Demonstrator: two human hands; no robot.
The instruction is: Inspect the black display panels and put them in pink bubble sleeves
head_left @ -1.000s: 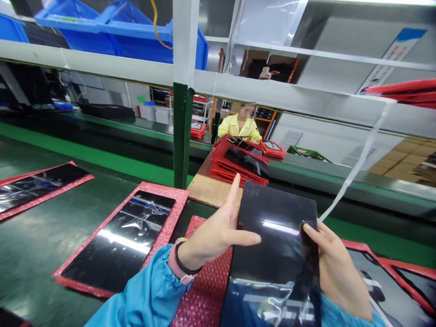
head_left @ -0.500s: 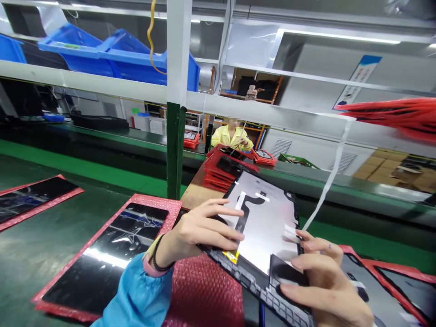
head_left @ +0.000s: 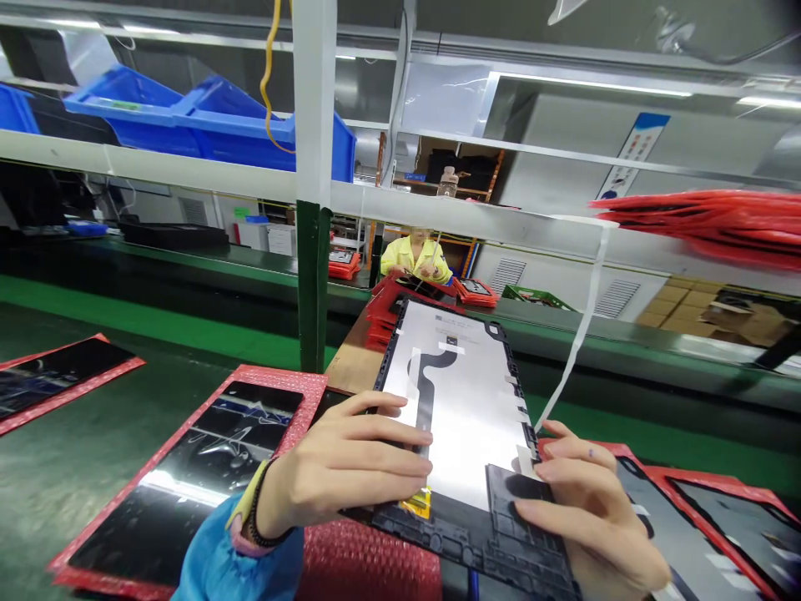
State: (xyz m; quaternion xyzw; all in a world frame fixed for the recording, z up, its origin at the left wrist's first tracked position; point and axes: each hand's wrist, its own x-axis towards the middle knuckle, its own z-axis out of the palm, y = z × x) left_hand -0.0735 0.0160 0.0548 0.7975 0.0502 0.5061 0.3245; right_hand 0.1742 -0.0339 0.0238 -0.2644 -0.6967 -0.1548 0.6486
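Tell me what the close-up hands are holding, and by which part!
A tablet screen panel, silver back facing up. The left hand holds its lower left side, fingers across the back; the right hand holds its lower right side.

Silver-backed, black-edged panel (head_left: 466, 417) with a yellow patch (head_left: 418, 502); blue sleeve (head_left: 241, 555).

From my end, I read the display panel's back plate (head_left: 469, 409) as smooth, bright metal and its frame (head_left: 454, 538) as matt black plastic. I see glossy, dimpled plastic bubble wrap (head_left: 375, 563), a slick, glass-like black screen (head_left: 163, 530), wrinkled cloth on the blue sleeve (head_left: 234, 563) and pale wood on the board (head_left: 347, 366).
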